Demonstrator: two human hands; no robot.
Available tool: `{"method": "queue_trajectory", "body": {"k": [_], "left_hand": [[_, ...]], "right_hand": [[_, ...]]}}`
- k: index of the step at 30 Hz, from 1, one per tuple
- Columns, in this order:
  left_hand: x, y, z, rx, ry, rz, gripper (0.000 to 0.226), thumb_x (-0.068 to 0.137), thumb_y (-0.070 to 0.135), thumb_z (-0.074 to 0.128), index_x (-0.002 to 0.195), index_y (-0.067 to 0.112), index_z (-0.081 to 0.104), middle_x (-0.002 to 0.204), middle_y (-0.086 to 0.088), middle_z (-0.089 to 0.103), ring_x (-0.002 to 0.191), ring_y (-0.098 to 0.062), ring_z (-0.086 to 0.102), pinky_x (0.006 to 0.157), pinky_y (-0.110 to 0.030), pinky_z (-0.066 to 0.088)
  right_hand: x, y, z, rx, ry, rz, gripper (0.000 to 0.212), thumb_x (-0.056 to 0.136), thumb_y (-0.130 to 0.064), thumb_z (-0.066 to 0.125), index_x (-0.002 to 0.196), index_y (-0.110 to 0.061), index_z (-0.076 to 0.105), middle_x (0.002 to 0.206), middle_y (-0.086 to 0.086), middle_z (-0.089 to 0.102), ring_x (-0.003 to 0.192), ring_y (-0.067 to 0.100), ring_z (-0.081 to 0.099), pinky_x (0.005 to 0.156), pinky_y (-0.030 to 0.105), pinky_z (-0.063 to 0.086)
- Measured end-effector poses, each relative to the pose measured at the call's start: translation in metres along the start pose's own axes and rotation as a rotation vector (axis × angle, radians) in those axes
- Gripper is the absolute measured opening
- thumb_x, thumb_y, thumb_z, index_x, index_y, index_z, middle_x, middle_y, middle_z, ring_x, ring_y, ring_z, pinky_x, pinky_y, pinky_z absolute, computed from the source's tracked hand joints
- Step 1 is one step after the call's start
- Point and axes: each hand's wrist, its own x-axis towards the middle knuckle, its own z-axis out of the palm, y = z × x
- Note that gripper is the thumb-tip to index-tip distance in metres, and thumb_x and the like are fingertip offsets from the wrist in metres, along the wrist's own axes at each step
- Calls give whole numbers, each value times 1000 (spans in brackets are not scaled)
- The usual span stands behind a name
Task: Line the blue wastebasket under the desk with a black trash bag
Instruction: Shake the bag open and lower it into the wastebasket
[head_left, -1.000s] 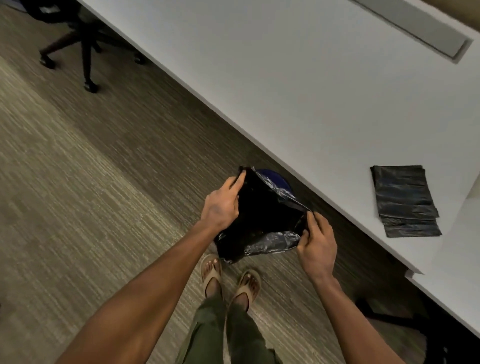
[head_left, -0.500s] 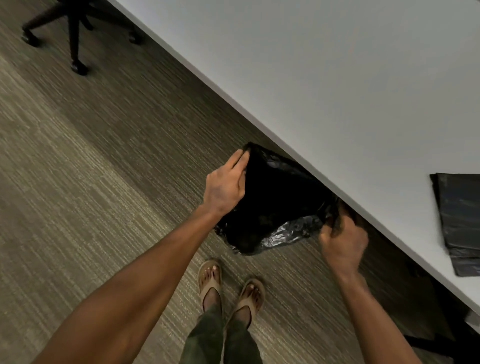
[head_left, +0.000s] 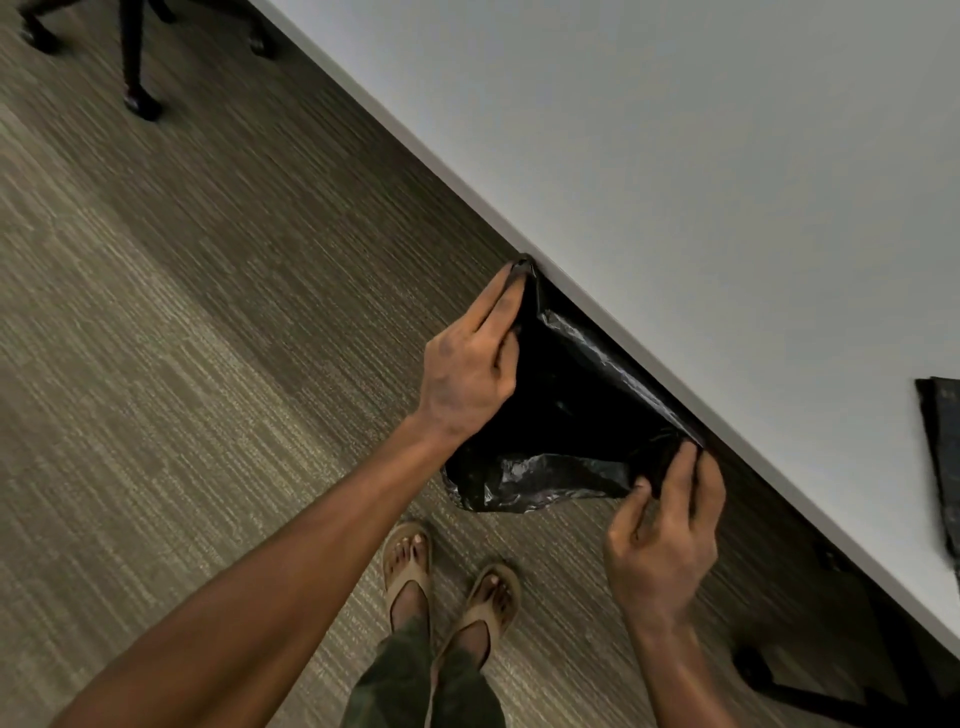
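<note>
A black trash bag (head_left: 566, 415) is stretched open just below the front edge of the white desk (head_left: 701, 182). My left hand (head_left: 470, 364) grips the bag's rim at its far left corner, fingers pointing up toward the desk edge. My right hand (head_left: 667, 535) pinches the rim at the near right corner. The bag covers what is beneath it, so the blue wastebasket is hidden from view.
A stack of folded black bags (head_left: 943, 462) lies on the desk at the right edge. An office chair base (head_left: 135, 57) stands on the carpet at top left. My sandalled feet (head_left: 452, 577) are just in front of the bag. A dark desk foot (head_left: 810, 675) sits lower right.
The bag has moved further under the desk edge and the blue rim seen a second ago is now covered. My right hand has shifted grip to the near right corner.
</note>
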Motion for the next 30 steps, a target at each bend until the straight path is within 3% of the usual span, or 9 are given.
{"method": "queue_trajectory", "body": {"k": [4,9,12,16,19,21,24,27,30], "left_hand": [[-22,-16,2,1,-34,39,62,94,-1,68,151,5,46,158,-11,49,77,-24,75,65,-34,64],[-86,-45,11,128,-227,69,59,96,3,65,150,16,44,160,-1,45,80,-19,73,56,-33,61],[-118,-57,23,199,-406,9,67,87,0,72,145,19,44,156,2,45,79,-25,73,50,-38,60],[-127,-70,37,255,-665,-99,62,94,13,58,154,22,46,151,-2,56,93,-30,72,69,-44,62],[-119,-77,49,344,-815,-178,58,95,30,55,152,22,47,128,-8,68,100,-32,71,85,-43,58],[-111,-82,59,344,-778,-200,54,91,35,57,142,17,57,111,-13,74,94,-35,72,81,-41,58],[-107,-93,67,344,-729,-190,59,86,39,53,142,20,59,93,-13,76,80,-37,73,71,-41,60],[-123,-95,62,349,-811,-157,51,86,35,51,132,20,65,100,-10,76,86,-35,74,74,-42,60],[-152,-93,50,340,-974,-159,52,85,35,48,135,29,61,117,0,73,102,-27,72,84,-40,57]], "right_hand": [[-14,8,5,-78,-22,-56,55,95,-7,57,147,-3,42,144,21,43,120,30,55,90,39,53],[-56,26,26,-149,-316,32,60,92,-3,63,148,-3,43,131,21,55,99,32,65,67,44,63],[-73,41,39,-160,-470,176,75,86,-1,71,154,-11,40,144,19,52,108,36,69,81,42,59],[-77,60,53,-146,-559,387,94,84,-4,70,161,-21,19,157,15,41,99,36,72,81,29,57],[-72,72,63,-49,-516,358,92,78,4,77,158,-13,34,152,17,48,108,37,70,84,31,57],[-65,80,70,-8,-532,366,95,76,5,78,158,-18,34,148,14,51,111,34,68,86,39,61],[-62,91,77,-43,-689,383,104,78,-3,79,161,-30,24,148,4,53,119,25,64,93,26,51],[-74,89,72,-49,-962,383,91,84,-11,71,161,-34,26,135,-3,65,114,20,66,82,12,46],[-93,80,61,106,-1162,430,76,83,-16,62,152,-40,42,115,-34,64,114,11,68,84,9,47]]}}
